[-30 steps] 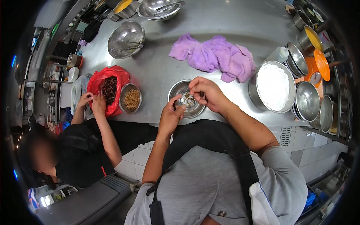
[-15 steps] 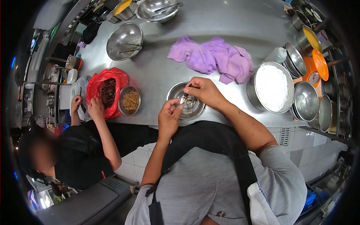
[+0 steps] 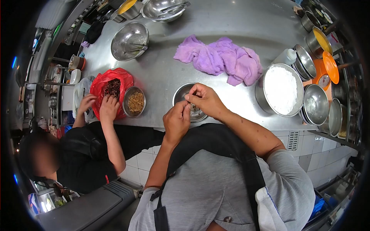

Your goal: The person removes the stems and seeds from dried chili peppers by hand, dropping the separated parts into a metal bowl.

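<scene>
Over a small steel bowl [image 3: 178,94], my hands are close together, fingertips almost meeting. My right hand [image 3: 207,101] pinches a small dark brown piece [image 3: 197,93], mostly hidden by the fingers. Just below and to its left, my left hand [image 3: 177,122] is closed, thumb against fingers; whatever it grips is too small to make out. Thin brownish bits lie in the bowl, largely covered by my hands. On the left, another steel bowl [image 3: 143,92] holds a heap of thin yellow-brown stalks [image 3: 136,102].
A co-worker's hand [image 3: 109,109] reaches into a red plastic bag [image 3: 128,79] of dark dried pieces [image 3: 112,88]. A purple cloth [image 3: 216,57] lies ahead. To my right stands a steel pot [image 3: 262,97] of white powder beside stacked bowls [image 3: 317,102]. A perforated bowl [image 3: 119,42] sits back left.
My hands have drawn together, and my left fingers have closed from a looser pose. The co-worker's hand has moved further over the dark pieces in the red bag.
</scene>
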Motion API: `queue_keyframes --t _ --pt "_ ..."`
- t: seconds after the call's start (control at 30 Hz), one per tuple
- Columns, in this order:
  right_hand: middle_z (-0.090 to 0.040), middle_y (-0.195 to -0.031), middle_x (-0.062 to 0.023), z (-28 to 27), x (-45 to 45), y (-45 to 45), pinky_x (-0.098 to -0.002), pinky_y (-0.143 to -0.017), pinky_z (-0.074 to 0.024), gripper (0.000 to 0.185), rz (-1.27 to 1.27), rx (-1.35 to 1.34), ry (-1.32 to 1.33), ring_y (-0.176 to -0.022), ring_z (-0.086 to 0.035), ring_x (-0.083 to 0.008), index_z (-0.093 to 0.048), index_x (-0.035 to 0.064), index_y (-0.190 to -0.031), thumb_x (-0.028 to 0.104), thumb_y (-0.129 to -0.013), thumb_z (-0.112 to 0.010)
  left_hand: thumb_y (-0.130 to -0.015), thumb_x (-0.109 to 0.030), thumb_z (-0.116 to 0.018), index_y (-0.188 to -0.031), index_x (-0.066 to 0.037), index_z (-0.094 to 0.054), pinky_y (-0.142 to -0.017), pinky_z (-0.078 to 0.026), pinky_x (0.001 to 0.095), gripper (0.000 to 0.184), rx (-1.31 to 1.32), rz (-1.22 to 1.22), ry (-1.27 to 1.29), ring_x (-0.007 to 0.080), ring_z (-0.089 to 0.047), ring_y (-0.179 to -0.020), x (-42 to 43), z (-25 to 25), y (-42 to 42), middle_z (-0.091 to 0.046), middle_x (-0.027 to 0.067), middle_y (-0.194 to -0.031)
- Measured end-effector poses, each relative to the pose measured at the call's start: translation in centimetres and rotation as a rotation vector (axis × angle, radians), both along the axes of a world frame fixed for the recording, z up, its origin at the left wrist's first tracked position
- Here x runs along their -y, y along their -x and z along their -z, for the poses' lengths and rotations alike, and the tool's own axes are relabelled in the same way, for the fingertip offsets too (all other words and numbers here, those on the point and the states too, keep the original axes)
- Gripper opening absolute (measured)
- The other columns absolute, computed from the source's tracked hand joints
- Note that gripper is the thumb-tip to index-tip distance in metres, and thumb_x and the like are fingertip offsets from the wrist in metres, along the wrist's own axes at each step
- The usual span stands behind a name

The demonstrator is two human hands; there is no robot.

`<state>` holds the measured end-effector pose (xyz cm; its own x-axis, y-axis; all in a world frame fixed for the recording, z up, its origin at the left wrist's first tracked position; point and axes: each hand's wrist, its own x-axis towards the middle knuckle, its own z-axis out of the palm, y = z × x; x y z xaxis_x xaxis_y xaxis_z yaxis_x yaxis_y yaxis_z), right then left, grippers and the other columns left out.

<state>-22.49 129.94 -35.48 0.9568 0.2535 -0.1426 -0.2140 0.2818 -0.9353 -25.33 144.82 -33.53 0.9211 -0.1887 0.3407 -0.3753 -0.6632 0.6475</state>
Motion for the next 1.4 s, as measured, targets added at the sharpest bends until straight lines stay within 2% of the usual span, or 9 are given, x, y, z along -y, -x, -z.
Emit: queue_keyframes --t 0.17,0.33,0.57,0.7,0.77,0.9,1.07,1.13,1.4 --pt "-0.054 -0.067 0.0021 -0.2 0.2 0.0 -0.0187 -0.048 -0.0353 0.012 0.007 0.012 -0.073 -0.055 -0.047 -0.0026 -0.054 0.0074 -0.091 0.015 -0.090 -0.063 -0.085 -0.008 -0.065 -0.090 -0.002 -0.063 -0.060 -0.049 0.0306 0.008 -0.186 0.075 0.154 0.0206 -0.064 -0.066 -0.3 -0.6 0.4 -0.065 0.0118 -0.075" --pt "-0.044 -0.057 0.0030 0.3 1.0 -0.4 -0.0210 -0.033 -0.0196 0.013 -0.268 -0.511 -0.524 -0.037 -0.027 -0.0051 -0.054 0.0080 -0.092 0.017 -0.089 -0.061 -0.087 -0.006 -0.063 -0.091 0.001 -0.064 -0.062 -0.048 0.0271 0.008 -0.302 0.222 0.311 0.0129 -0.062 -0.069 -0.2 -2.1 0.8 -0.066 0.0096 -0.077" --pt "-0.053 -0.069 -0.0047 1.0 4.4 -1.6 -0.0217 -0.037 -0.0274 0.013 0.039 -0.353 -0.777 -0.047 -0.039 -0.0087 -0.052 0.0054 -0.098 0.005 -0.085 -0.050 -0.087 -0.009 -0.065 -0.103 -0.002 -0.062 -0.053 -0.037 0.0204 0.018 -0.637 -0.003 0.310 0.0036 -0.046 -0.059 -1.6 0.5 -0.4 -0.054 -0.0029 -0.066" --pt "-0.050 -0.067 -0.0016 -0.1 5.1 -1.6 -0.0216 -0.038 -0.0264 0.013 0.098 -0.260 -0.633 -0.047 -0.037 -0.0058 -0.054 0.0049 -0.100 0.009 -0.088 -0.056 -0.094 -0.019 -0.057 -0.111 -0.002 -0.057 -0.046 -0.030 0.0209 0.024 -0.734 -0.052 0.451 0.0032 -0.038 -0.052 -1.6 1.1 -0.8 -0.045 -0.0045 -0.061" --pt "-0.049 -0.066 0.0013 -0.7 4.1 -0.7 -0.0206 -0.039 -0.0247 0.015 -0.039 -0.211 -0.258 -0.047 -0.034 -0.0037 -0.057 0.0057 -0.102 0.016 -0.091 -0.059 -0.096 -0.024 -0.053 -0.111 -0.003 -0.057 -0.044 -0.028 0.0207 0.026 -0.795 -0.076 0.566 0.0031 -0.038 -0.051 -1.1 0.3 -1.0 -0.045 -0.0036 -0.061" --pt "-0.064 -0.088 -0.0038 0.3 1.1 0.9 -0.0254 -0.078 -0.0464 0.009 -0.271 0.121 -0.120 -0.083 -0.060 -0.0112 -0.061 0.0026 -0.096 0.009 -0.090 -0.061 -0.099 -0.030 -0.044 -0.111 -0.004 -0.055 -0.040 -0.024 0.0198 0.031 -0.961 -0.127 0.876 0.0036 -0.039 -0.049 -0.2 -1.2 -1.6 -0.049 -0.0001 -0.063" --pt "-0.065 -0.088 -0.0054 -0.6 1.1 0.9 -0.0256 -0.073 -0.0471 0.009 -0.213 0.220 0.092 -0.079 -0.060 -0.0118 -0.060 0.0012 -0.092 0.010 -0.092 -0.059 -0.100 -0.031 -0.043 -0.112 -0.004 -0.053 -0.038 -0.023 0.0196 0.031 -1.008 -0.164 1.024 0.0046 -0.035 -0.045 0.1 -1.1 -1.6 -0.050 0.0017 -0.063" --pt "-0.064 -0.084 -0.0033 -2.9 1.8 0.9 -0.0246 -0.069 -0.0460 0.010 -0.265 0.262 0.608 -0.075 -0.058 -0.0102 -0.060 0.0010 -0.089 0.011 -0.091 -0.060 -0.100 -0.032 -0.043 -0.112 -0.004 -0.052 -0.038 -0.024 0.0196 0.032 -0.968 -0.101 1.074 0.0050 -0.034 -0.044 -0.2 -0.9 -1.3 -0.050 0.0025 -0.063" --pt "-0.056 -0.071 0.0004 -1.1 2.5 -0.6 -0.0192 -0.050 -0.0367 0.018 0.164 0.034 0.056 -0.060 -0.047 -0.0033 -0.060 0.0024 -0.090 0.020 -0.089 -0.064 -0.097 -0.025 -0.050 -0.111 -0.004 -0.054 -0.039 -0.025 0.0199 0.025 -0.901 0.007 1.189 0.0042 -0.035 -0.044 -1.2 0.4 -0.8 -0.049 0.0005 -0.061"
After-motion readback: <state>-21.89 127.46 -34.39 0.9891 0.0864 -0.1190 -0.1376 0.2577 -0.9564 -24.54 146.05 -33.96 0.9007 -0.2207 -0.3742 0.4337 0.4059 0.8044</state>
